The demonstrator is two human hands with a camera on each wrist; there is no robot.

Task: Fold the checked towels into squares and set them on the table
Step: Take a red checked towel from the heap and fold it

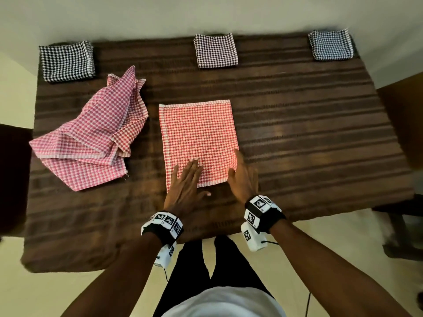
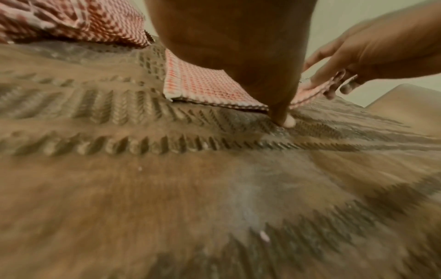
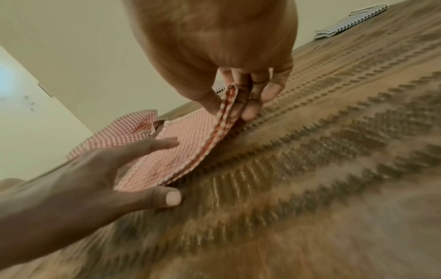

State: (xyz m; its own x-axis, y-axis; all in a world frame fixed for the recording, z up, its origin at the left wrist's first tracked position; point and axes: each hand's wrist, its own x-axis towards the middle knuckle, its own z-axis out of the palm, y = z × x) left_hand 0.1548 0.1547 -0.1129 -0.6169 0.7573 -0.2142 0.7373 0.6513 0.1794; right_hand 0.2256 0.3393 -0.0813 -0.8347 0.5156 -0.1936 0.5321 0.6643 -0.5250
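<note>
A red checked towel (image 1: 199,138), folded into a rectangle, lies at the middle of the brown striped tablecloth (image 1: 309,133). My left hand (image 1: 186,179) rests flat on its near left part with straight fingers, and its thumb touches the cloth beside the near edge. My right hand (image 1: 238,172) pinches the towel's near right edge (image 3: 226,111) between thumb and fingers and holds it slightly raised. The left wrist view shows the towel (image 2: 203,88) under my palm, with the right hand (image 2: 346,62) at its far corner.
A crumpled pink checked towel (image 1: 91,138) lies to the left. Three folded squares sit along the far edge: black (image 1: 66,61), maroon (image 1: 215,50) and dark blue (image 1: 330,44). Dark furniture (image 1: 405,124) stands to the right of the table.
</note>
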